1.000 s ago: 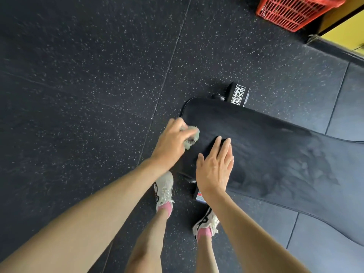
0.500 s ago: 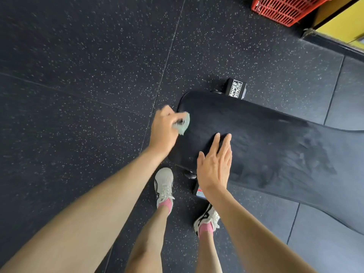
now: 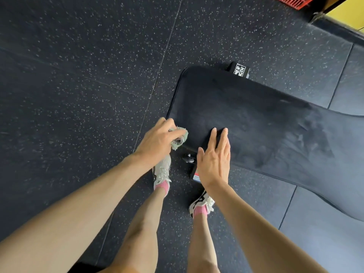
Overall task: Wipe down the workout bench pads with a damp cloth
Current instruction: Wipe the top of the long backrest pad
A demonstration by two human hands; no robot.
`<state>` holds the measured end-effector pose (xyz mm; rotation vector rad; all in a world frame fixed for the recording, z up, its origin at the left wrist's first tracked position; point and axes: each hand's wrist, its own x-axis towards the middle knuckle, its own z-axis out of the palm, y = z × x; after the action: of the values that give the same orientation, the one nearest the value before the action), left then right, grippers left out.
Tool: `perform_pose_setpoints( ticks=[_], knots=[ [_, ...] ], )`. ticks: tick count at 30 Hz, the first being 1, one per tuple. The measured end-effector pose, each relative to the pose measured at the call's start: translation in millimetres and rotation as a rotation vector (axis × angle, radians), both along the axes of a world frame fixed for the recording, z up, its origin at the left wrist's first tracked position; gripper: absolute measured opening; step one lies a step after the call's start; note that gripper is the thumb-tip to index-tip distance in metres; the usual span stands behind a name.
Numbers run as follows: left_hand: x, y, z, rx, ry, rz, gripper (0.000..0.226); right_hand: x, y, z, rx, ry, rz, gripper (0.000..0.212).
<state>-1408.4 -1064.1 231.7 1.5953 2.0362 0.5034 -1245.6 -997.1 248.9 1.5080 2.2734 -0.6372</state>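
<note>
L hand (image 3: pixel 157 142) fingers grip cloth (image 3: pixel 179 140) at bench pad (image 3: pixel 246 115) corner; R hand (image 3: pixel 215 164) fingers straight, flat on pad.

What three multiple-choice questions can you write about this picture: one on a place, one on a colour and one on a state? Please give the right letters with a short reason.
1. Where on the bench pad is the cloth?
A. at its far end
B. at its near corner
C. in its middle

2. What colour are the socks?
A. white
B. blue
C. pink

3. How is the right hand?
A. flat and open on the pad
B. curled in a fist
C. gripping the cloth

Answers:
1 B: the left hand grips it at the corner nearest the person.
2 C: pink shows at both ankles.
3 A: its fingers lie straight on the pad.
</note>
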Motion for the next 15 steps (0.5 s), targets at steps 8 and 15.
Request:
perform_pose_setpoints(
  ticks=[8,15],
  knots=[
    [97.5,18.7,11.6,-0.03,-0.034,0.401,0.05,41.8,-30.7,-6.0,0.032,0.016,0.067,0.07],
    [50.4,4.6,2.2,-0.081,0.027,0.608,0.056,60.5,-34.3,-1.9,-0.025,-0.037,0.06,0.066]
  ],
)
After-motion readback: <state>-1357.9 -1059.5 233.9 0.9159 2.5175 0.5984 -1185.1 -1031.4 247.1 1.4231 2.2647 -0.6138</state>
